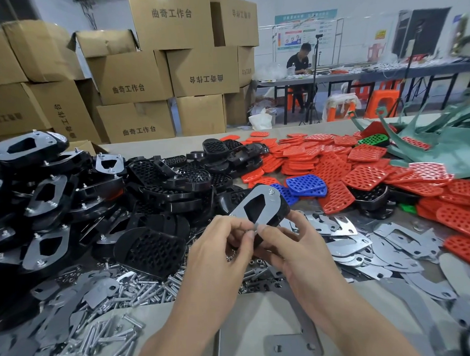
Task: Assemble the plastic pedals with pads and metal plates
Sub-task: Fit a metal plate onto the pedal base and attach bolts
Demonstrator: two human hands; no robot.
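Head view: over the tabletop (234,312) we are holding a pedal (280,213) tilted up, its plate (259,191) facing us for access. Our right hand (293,246) is gripping the pedal; our left hand (218,248) is pinching the plate's near corner, probably fastening it.

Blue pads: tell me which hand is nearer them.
Right. The right hand grips the pedal just below the blue pads; the left hand holds it farther to their lower left.
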